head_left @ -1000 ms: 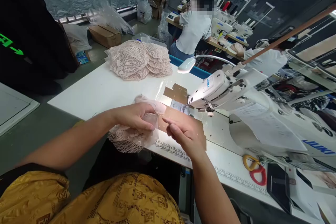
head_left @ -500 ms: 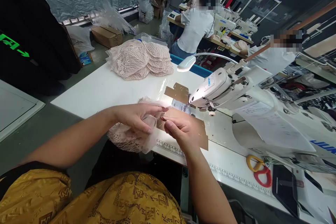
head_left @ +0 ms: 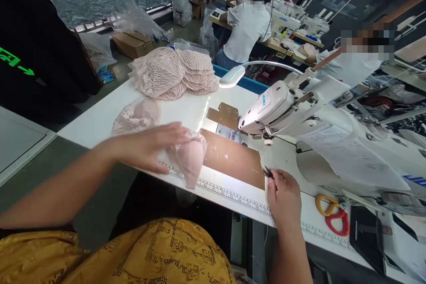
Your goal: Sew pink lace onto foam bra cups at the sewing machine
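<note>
My left hand [head_left: 151,146] lies flat with fingers stretched over a pale pink lace garment [head_left: 189,157] spread on the white sewing table [head_left: 100,117]. One cup hangs near the table's front edge by the printed ruler. My right hand [head_left: 282,195] rests at the front edge, right of a brown cardboard sheet [head_left: 233,159], fingers closed on small dark thread snips [head_left: 268,172]. The white sewing machine [head_left: 299,115] stands just behind my right hand, its lamp [head_left: 231,76] lit over the cardboard.
A pile of pink lace pieces [head_left: 173,73] sits at the table's far side. Red and yellow scissors [head_left: 331,215] and a dark phone [head_left: 366,237] lie to the right. Two people [head_left: 248,26] in white sit at other machines behind. Cardboard boxes [head_left: 131,44] stand on the floor.
Both hands were together on the garment. Now the garment lies spread flat under my left hand, and my right hand has moved right to the table edge, gripping the snips.
</note>
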The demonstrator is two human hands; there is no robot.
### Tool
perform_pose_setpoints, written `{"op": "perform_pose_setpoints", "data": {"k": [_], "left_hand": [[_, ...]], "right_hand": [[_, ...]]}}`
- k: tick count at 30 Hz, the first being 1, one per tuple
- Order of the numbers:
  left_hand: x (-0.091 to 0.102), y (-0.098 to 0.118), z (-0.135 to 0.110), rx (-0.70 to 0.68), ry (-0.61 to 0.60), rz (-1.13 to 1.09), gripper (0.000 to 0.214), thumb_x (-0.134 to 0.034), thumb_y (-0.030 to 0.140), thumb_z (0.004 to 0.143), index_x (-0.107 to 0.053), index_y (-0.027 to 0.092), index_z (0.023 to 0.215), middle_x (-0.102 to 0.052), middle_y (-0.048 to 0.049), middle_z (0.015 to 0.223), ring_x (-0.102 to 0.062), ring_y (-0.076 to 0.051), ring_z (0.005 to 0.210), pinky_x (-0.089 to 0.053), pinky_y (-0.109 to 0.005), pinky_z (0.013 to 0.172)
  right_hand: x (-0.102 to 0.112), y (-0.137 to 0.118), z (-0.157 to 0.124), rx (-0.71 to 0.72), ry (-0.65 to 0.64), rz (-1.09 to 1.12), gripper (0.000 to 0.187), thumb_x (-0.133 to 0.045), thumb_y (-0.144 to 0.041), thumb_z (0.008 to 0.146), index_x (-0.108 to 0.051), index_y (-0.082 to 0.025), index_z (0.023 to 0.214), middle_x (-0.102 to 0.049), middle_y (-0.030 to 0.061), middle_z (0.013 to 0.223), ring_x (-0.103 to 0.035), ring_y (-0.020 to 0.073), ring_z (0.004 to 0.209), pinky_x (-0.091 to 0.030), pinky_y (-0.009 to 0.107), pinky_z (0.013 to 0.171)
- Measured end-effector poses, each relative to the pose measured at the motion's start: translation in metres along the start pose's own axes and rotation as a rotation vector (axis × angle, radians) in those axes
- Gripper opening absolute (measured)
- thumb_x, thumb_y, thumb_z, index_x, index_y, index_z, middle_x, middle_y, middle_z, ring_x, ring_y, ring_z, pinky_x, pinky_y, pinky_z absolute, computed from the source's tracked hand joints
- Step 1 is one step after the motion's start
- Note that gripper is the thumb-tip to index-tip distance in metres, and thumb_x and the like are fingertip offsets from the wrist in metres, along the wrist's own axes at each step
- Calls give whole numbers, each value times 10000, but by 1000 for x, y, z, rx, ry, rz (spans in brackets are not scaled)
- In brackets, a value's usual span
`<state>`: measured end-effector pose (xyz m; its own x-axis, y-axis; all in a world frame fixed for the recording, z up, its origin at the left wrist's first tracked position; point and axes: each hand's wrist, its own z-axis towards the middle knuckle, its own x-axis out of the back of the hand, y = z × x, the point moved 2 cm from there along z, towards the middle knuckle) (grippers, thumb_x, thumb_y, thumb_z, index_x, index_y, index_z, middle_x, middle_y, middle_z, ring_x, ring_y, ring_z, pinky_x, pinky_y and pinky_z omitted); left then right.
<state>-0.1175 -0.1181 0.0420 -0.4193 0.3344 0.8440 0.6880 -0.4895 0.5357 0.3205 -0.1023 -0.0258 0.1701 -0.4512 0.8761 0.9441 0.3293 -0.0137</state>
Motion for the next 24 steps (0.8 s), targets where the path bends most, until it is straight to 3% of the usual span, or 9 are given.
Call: {"op": "perform_pose_setpoints", "data": {"k": [1, 3, 6, 9, 13, 16, 20, 22, 24], "left_hand": [[-15, 12, 2, -47, -47, -2, 783, -746, 452, 740, -437, 290, 1441, -352, -75, 1559, -267, -332, 1449, -253, -451, 1163], [-40, 29, 7, -35, 27, 42, 712, -762, 461, 722, -530, 234, 1357, -420, -122, 1510, -341, -367, 1399, -300, -473, 1127], [-64, 45, 13, 26, 161, 133, 290, -565, 340, 905, -634, 183, 1139, -606, -129, 1280, -571, -292, 1155, -448, -392, 957], [-73, 51, 12, 63, 292, 181, 237, -400, 215, 963, -632, 162, 968, -669, -94, 986, -641, -217, 871, -488, -309, 735], [-74, 56, 10, 124, 577, 196, 199, -433, 240, 952, -602, 158, 1014, -662, -87, 875, -633, -207, 788, -483, -291, 663], [-82, 70, 16, 82, 652, 219, 189, -459, 264, 951, -606, 170, 1024, -665, -80, 839, -625, -198, 730, -471, -287, 625], [-99, 93, 23, -137, 549, 156, 143, -489, 234, 943, -616, 183, 984, -663, -64, 805, -617, -185, 714, -486, -285, 652], [-99, 98, 22, -199, 551, 65, 161, -542, 254, 919, -607, 182, 1048, -665, -78, 900, -627, -198, 825, -510, -300, 750], [-93, 98, 21, -185, 611, -2, 381, -626, 344, 870, -562, 169, 1202, -628, -134, 1141, -593, -265, 1060, -492, -382, 924]], "right_hand": [[4, -7, 1, -13, -1, 40, 385, -407, -328, 928, -675, -131, 1121, -661, 195, 1093, -590, 346, 1072, -481, 547, 922], [14, -28, 4, -61, -27, 182, 362, -439, -347, 931, -677, -165, 1135, -666, 166, 1148, -604, 324, 1089, -489, 517, 940], [26, -65, 5, -148, -159, 577, 293, -519, -377, 923, -704, -219, 1085, -692, 110, 1140, -642, 273, 1060, -530, 429, 908], [30, -97, 1, -202, -425, 970, 288, -585, -434, 890, -733, -219, 1014, -708, 101, 1074, -679, 249, 939, -565, 397, 818], [24, -127, -3, -421, -625, 1422, 417, -664, -528, 818, -704, -196, 1067, -710, 113, 1047, -691, 223, 855, -587, 384, 758], [18, -148, 2, -558, -585, 1712, 530, -709, -568, 763, -655, -213, 1152, -689, 112, 1156, -682, 233, 968, -573, 388, 837], [11, -164, 12, -638, -440, 1796, 387, -728, -490, 775, -691, -190, 1018, -734, 78, 982, -684, 224, 910, -537, 379, 887], [9, -166, 15, -689, -409, 1811, 323, -728, -450, 785, -702, -187, 971, -737, 56, 894, -682, 207, 829, -543, 356, 833], [10, -166, 14, -712, -393, 1840, 301, -739, -434, 777, -706, -192, 954, -732, 37, 858, -668, 184, 771, -543, 319, 765]]}}
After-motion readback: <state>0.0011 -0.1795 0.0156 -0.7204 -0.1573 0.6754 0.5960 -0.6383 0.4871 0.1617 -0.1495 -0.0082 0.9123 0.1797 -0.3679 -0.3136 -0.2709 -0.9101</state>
